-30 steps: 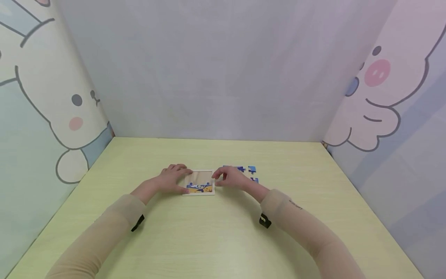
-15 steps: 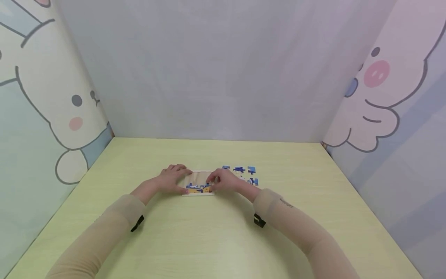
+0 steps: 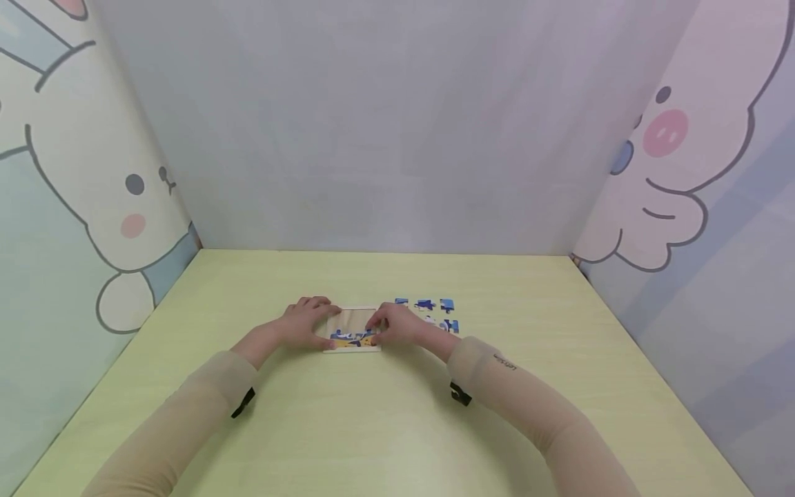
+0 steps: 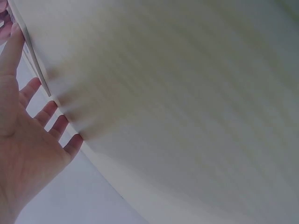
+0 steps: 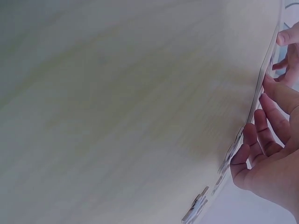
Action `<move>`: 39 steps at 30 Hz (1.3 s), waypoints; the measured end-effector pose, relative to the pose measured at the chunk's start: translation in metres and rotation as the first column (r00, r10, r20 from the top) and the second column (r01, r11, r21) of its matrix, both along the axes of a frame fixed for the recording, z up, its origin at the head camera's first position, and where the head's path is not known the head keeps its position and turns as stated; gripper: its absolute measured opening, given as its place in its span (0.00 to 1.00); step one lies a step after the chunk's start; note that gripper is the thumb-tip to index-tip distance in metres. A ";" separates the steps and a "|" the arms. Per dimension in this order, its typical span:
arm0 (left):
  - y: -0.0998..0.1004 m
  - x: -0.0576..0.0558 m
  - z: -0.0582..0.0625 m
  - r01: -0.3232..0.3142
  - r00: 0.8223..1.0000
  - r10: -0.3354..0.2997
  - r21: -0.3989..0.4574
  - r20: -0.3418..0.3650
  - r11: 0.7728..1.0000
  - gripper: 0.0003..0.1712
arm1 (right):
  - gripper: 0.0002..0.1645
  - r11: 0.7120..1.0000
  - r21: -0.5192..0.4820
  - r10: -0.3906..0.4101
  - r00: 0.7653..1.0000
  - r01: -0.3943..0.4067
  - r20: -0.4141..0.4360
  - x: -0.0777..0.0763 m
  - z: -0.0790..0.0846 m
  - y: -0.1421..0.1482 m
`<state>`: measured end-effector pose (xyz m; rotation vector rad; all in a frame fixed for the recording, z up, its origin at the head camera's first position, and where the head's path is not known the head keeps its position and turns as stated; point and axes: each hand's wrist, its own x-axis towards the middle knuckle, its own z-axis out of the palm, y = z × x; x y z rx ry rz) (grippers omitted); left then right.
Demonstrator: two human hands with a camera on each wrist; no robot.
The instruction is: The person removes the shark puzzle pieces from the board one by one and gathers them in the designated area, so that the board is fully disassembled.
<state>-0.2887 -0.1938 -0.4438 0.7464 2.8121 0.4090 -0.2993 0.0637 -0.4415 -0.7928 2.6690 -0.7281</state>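
A small white-rimmed jigsaw tray point(image 3: 351, 350) lies on the table, with a bottom row of yellow-and-blue puzzle pieces point(image 3: 349, 340) and bare wood above it. My left hand point(image 3: 304, 324) spans the tray's left side, thumb at the lower corner and a fingertip at the upper one. Its fingers look spread and fairly straight in the left wrist view. With thumb and index finger, my right hand point(image 3: 397, 324) pinches a puzzle piece point(image 3: 369, 333) at the right end of that row. This hand covers the tray's right rim, and its other fingers are curled.
Several loose blue-and-white puzzle pieces point(image 3: 426, 304) lie in rows right of the tray, partly hidden behind my right hand. The pale wooden table point(image 3: 397, 421) ends at a grey back curtain point(image 3: 385, 138). Cartoon-printed side walls stand left and right.
My right hand has moved left and slightly down, from beside the tray onto the right end of the bottom row. My left hand keeps its place on the tray.
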 end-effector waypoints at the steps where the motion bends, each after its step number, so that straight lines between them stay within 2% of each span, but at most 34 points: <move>1: 0.000 0.000 0.000 0.000 1.000 0.000 0.000 -0.001 1.000 0.46 | 0.13 1.000 -0.002 0.001 1.000 -0.001 0.001 0.000 0.000 0.000; 8: 0.000 0.001 0.001 0.002 1.000 -0.003 -0.013 -0.012 1.000 0.46 | 0.13 1.000 0.013 0.003 1.000 -0.003 0.012 -0.002 0.002 -0.002; 14: 0.002 0.003 0.004 0.005 1.000 -0.005 0.018 -0.019 1.000 0.45 | 0.12 1.000 0.013 0.014 1.000 -0.014 0.012 0.000 0.006 -0.002; 29: 0.002 0.007 0.007 -0.004 1.000 0.004 0.011 -0.013 1.000 0.45 | 0.12 0.996 -0.082 0.037 0.997 -0.032 0.063 0.001 0.008 0.000; 34: 0.003 0.008 0.008 -0.006 1.000 0.006 0.016 -0.014 1.000 0.44 | 0.08 0.990 -0.131 0.063 0.997 -0.058 0.038 0.001 0.008 0.002; 39: 0.003 0.008 0.007 0.006 1.000 -0.005 0.023 -0.027 1.000 0.44 | 0.06 0.987 -0.154 0.040 0.999 -0.035 0.030 0.001 0.013 0.007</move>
